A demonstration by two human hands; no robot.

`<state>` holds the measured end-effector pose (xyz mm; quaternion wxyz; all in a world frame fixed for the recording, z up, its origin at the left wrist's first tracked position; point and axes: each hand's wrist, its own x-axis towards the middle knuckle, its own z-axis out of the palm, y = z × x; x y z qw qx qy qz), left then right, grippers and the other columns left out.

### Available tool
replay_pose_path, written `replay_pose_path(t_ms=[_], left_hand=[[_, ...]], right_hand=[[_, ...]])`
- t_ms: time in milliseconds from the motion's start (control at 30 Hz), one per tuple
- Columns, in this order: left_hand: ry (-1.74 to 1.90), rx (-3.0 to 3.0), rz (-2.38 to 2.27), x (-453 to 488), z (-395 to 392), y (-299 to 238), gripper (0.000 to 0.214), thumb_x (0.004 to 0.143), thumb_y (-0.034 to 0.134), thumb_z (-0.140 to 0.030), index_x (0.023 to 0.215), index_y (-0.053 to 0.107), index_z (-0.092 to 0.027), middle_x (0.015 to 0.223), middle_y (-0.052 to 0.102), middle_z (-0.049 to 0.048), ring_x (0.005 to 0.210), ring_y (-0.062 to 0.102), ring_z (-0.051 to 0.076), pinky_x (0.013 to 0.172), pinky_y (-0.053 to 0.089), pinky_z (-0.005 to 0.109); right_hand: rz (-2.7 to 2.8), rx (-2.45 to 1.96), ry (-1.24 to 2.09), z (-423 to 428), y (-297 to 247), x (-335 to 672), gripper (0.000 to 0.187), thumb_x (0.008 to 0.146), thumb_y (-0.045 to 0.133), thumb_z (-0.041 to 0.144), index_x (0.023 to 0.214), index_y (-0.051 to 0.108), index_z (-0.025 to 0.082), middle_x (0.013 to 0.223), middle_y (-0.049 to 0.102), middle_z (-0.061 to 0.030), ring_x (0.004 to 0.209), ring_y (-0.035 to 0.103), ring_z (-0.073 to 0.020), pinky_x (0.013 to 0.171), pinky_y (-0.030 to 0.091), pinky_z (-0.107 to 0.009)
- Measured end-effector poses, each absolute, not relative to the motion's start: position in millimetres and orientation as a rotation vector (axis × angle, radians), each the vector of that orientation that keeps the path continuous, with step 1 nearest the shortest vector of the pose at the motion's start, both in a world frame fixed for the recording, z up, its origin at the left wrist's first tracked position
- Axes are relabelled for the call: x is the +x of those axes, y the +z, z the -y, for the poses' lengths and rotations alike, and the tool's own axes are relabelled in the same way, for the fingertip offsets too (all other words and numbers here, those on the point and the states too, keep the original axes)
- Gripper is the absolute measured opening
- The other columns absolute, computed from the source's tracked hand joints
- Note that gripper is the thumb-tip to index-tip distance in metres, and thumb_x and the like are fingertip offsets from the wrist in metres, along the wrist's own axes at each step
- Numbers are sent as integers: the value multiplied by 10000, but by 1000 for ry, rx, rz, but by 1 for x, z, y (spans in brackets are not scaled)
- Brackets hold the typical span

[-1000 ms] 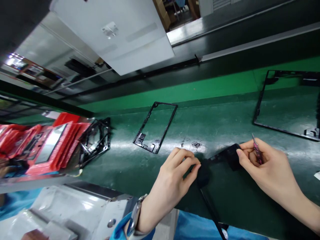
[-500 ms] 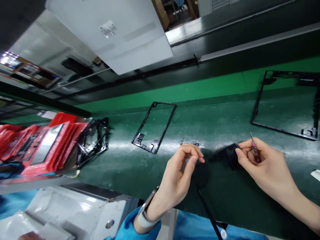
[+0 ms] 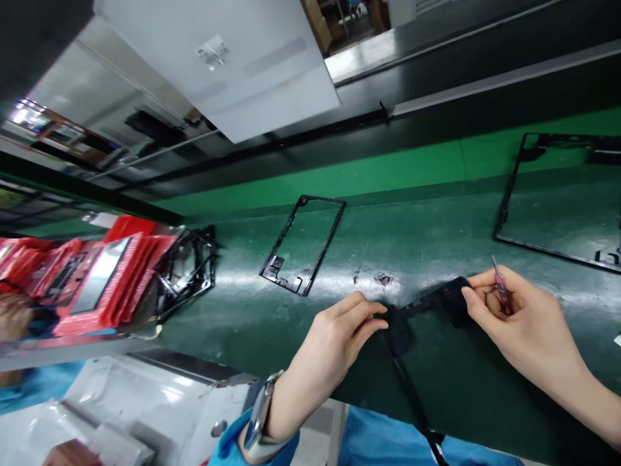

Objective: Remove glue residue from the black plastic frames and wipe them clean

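A black plastic device frame [image 3: 453, 303] is held tilted over the near edge of the green workbench, one long bar running down toward my lap. My left hand [image 3: 342, 340] pinches its left corner between thumb and fingertips. At its right end, my right hand [image 3: 521, 320] grips the edge with thumb and forefinger. Tweezers [image 3: 501, 288] with pinkish handles are tucked in the same right hand, their tip pointing up and away from the frame. Thin black strands [image 3: 383, 278] lie in a small tangle on the bench just beyond my left fingers.
A similar black frame [image 3: 286, 275] lies left of centre, and a larger one [image 3: 548, 247] lies at right. Several frames are heaped [image 3: 187, 272] beside red bubble-wrap sleeves [image 3: 109, 291]. Another person's hand [image 3: 14, 317] is at the far left. A white panel [image 3: 262, 84] hangs above.
My left hand has come down and taken hold of the frame's left corner. The right hand keeps its grip. Another person's hand has appeared at the left edge.
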<state>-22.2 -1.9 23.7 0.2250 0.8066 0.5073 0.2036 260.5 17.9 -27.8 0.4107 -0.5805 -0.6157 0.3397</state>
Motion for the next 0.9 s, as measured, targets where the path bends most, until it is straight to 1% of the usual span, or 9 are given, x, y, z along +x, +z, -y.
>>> replay_pose_path(t_ms=[233,300,367,433,533,633,700,800,900], left_hand=[[436,2249,-1406,-44,1,40,99,1059,648,-157,1003,705,-216,930,667,-4,803,670,114,733,510,210],[482,2220,-1354,-48,0,45,94,1046,669,-158,998,706,-230,1032,691,16,959,696,140,848,536,226],[555,2158,-1232,-45,1,49,95,1046,664,-154,1008,694,-236,1205,702,45,1223,669,191,1037,532,283],[612,2044,-1050,-36,3,49,95,1064,628,-150,1039,662,-235,1283,705,57,1323,638,213,1120,521,336],[732,1920,-997,-20,3,44,95,1098,567,-155,1083,617,-234,1115,732,34,1066,705,154,968,565,282],[816,1982,-1250,-12,-1,36,85,1084,606,-160,1038,640,-224,982,692,5,877,651,115,803,523,234],[799,2090,-1357,-13,-3,31,85,1053,661,-146,1006,675,-216,980,699,2,881,653,118,786,514,233],[736,2320,-1409,-20,-1,25,95,1042,675,-127,1059,718,-210,1037,745,8,975,686,148,883,523,268],[611,2501,-1428,-22,2,20,94,1069,636,-166,1104,716,-201,1019,742,14,914,662,172,852,496,320]], right_hand=[[1543,-1472,856,-19,-28,263,218,981,694,441,907,672,237,641,470,54,536,437,-100,480,374,-220],[1529,-1474,867,-19,-28,262,224,974,693,443,898,673,234,637,472,52,535,438,-101,480,374,-221],[1513,-1470,883,-20,-27,261,235,966,696,451,889,676,230,632,469,51,532,435,-100,477,367,-222],[1491,-1465,915,-21,-26,261,250,957,704,462,879,680,225,634,478,47,535,437,-100,474,360,-221],[1453,-1463,962,-22,-24,263,269,949,711,474,868,684,219,644,500,38,545,444,-100,479,365,-221],[1433,-1459,969,-23,-22,264,273,947,711,478,865,680,219,653,503,37,552,449,-99,491,378,-221],[1436,-1459,963,-23,-22,264,266,948,710,474,869,676,222,653,500,40,550,446,-98,493,378,-221],[1446,-1466,939,-23,-23,263,254,947,711,467,876,674,225,653,499,41,551,452,-101,491,370,-227],[1448,-1495,913,-23,-25,264,256,945,709,479,895,682,230,659,508,38,557,479,-110,497,376,-240]])
